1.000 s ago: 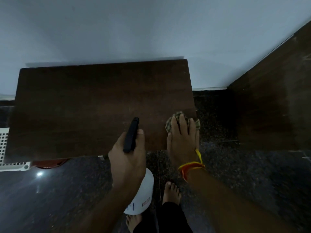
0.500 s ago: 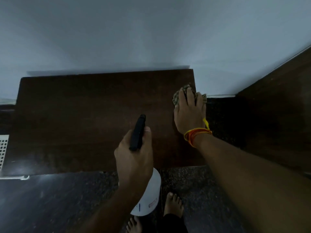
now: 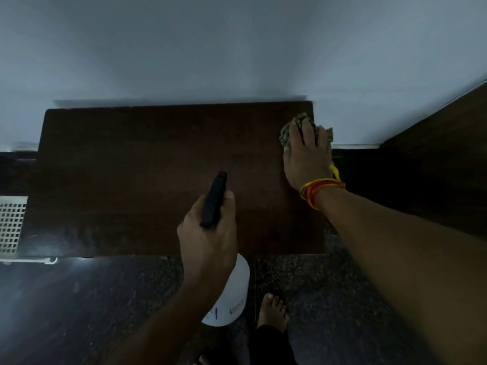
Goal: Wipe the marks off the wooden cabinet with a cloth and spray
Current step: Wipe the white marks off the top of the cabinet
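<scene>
Checked cloth (image 3: pixel 303 127), pressed under flat right hand (image 3: pixel 307 159), has reached the cabinet's (image 3: pixel 147 164) far corner.

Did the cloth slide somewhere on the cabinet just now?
Yes. The cloth, under the right hand, went from the cabinet's near right edge up to its far right corner by the wall.

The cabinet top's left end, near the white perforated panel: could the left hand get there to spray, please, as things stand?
Probably yes. The left hand grips the spray bottle over the cabinet top, and nothing stands on the bare wood towards that end. The right hand presses the cloth at the far right corner, out of its way.
</scene>
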Demonstrator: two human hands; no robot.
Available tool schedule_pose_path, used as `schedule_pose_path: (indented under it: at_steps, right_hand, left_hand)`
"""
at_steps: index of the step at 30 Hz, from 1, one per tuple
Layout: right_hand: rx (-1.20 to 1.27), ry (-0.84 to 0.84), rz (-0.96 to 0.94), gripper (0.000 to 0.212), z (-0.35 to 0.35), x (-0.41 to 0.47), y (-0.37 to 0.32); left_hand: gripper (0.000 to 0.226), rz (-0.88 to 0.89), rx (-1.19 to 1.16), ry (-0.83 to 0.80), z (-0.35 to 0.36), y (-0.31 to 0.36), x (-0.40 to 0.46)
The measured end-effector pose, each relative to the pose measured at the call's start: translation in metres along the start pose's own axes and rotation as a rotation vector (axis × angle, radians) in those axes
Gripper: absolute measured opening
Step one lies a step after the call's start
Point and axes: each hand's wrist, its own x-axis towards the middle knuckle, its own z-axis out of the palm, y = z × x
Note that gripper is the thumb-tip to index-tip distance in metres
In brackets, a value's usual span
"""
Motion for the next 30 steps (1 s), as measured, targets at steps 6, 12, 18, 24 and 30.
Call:
schedule_pose_path:
  at_steps: [6, 12, 18, 24, 30]
  right_hand:
    - [-0.016, -0.047, 0.029, 0.058, 0.012, -0.069, 0.0]
    - [-0.047, -0.045, 0.051, 0.058, 0.023, -0.141, -0.003]
    - [-0.036, -0.03, 0.065, 0.057, 0.032, -0.18, -0.009]
    - [-0.03, -0.053, 0.057, 0.056, 0.031, -0.191, -0.007]
    - [-0.038, -0.011, 0.021, 0.056, 0.035, -0.189, -0.004]
  left_hand:
    - [0.024, 0.035, -0.005, -0.008, -0.015, -0.011, -0.025]
    - [0.024, 0.086, -0.03, -0.008, -0.048, -0.038, -0.067]
    - [0.02, 0.089, -0.066, -0.035, -0.086, -0.076, -0.105]
    - [0.02, 0.117, -0.08, -0.031, -0.101, -0.103, -0.126]
    - [0.02, 0.13, -0.093, 0.009, -0.085, -0.128, -0.136]
